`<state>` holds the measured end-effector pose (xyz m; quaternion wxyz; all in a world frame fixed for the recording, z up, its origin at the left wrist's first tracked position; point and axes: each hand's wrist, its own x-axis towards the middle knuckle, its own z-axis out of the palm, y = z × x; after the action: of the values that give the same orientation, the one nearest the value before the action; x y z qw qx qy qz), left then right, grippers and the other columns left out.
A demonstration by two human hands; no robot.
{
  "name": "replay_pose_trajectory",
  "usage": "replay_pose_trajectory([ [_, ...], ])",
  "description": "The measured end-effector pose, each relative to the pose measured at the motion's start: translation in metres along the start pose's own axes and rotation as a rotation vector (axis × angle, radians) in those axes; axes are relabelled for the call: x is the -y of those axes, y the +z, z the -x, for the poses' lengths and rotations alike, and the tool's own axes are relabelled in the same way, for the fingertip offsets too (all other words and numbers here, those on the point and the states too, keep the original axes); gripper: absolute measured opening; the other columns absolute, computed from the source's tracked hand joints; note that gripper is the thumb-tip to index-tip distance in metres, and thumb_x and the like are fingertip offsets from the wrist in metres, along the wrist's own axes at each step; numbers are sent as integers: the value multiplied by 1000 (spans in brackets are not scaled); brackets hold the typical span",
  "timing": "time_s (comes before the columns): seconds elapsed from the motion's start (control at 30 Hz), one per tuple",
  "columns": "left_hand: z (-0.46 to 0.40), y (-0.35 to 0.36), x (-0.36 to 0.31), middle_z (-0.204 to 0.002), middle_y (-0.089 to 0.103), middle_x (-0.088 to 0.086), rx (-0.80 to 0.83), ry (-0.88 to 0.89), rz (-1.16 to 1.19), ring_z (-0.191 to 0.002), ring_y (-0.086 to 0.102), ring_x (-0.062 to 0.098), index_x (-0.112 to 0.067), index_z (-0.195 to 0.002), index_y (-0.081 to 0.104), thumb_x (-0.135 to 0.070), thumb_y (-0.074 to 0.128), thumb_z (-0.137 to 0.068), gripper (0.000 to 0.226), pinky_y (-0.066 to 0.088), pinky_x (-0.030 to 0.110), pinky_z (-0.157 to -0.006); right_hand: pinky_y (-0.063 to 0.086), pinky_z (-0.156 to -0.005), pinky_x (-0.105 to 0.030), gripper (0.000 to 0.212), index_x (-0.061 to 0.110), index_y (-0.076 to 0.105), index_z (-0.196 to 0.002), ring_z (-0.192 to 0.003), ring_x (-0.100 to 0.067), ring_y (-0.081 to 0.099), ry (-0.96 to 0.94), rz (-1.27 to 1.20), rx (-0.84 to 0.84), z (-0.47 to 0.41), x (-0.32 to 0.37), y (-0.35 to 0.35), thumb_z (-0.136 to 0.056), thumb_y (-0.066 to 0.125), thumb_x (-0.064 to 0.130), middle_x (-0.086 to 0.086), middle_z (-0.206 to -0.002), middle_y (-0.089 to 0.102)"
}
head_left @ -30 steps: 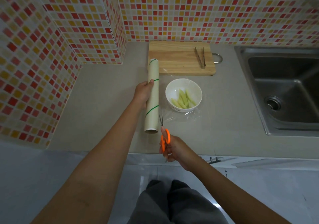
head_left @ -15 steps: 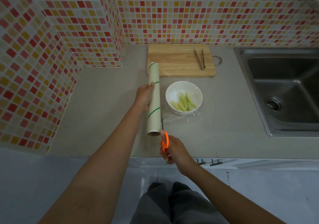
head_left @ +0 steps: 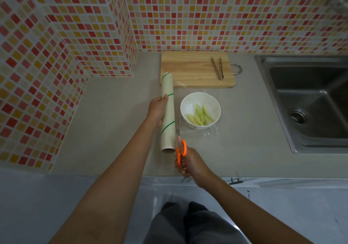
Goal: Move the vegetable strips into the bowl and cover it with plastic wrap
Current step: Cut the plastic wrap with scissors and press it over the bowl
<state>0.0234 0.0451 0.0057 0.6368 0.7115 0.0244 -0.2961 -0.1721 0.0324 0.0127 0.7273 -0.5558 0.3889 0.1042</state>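
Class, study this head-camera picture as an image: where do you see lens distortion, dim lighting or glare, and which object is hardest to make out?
Head view: wide-angle bending curves the tiled wall and counter edge; light is dim and flat, shadows soft; a faint sheen lies on the sink; the clear plastic wrap sheet beside the bowl shows only as wrinkled glints.

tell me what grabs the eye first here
The orange-handled scissors in the right hand stand out, blades along the pale cardboard roll of plastic wrap gripped by the left hand. Right of the roll sits the white round bowl holding pale green vegetable strips.
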Motion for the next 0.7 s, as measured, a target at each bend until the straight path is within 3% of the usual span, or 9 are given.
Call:
replay_pose_trajectory([
  [0.2,-1,-3,3,-81,61,13,7,6,10,-69,57,24,-7,-92,62,-28,52,-95,24,48,38,-74,28,-40,-20,54,9,45,-62,-31,-12,34,-213,-29,-24,-3,-5,0,-88,50,57,4,-40,48],
  [0.4,-1,-5,6,-90,60,20,9,-3,3,-81,59,27,-8,-85,61,-27,52,-95,24,52,46,-83,28,-37,-15,64,16,53,-48,-33,-16,38,-113,10,-31,-15,6,-3,-75,50,73,-13,-52,50],
  [0.53,0,-5,5,-88,61,17,1,-3,5,-77,59,26,-12,-78,62,-27,52,-95,26,50,41,-80,27,-37,-16,62,17,49,-46,-29,-14,35,-163,8,-26,-24,11,-4,-82,49,67,-4,-43,47],
  [0.7,1,-7,6,-76,61,10,8,-7,-4,-66,57,23,-13,-75,61,-27,52,-95,26,49,33,-70,24,-37,-15,58,13,46,-55,-28,-13,33,-179,10,-31,-31,18,-4,-86,48,63,-5,-48,48],
])
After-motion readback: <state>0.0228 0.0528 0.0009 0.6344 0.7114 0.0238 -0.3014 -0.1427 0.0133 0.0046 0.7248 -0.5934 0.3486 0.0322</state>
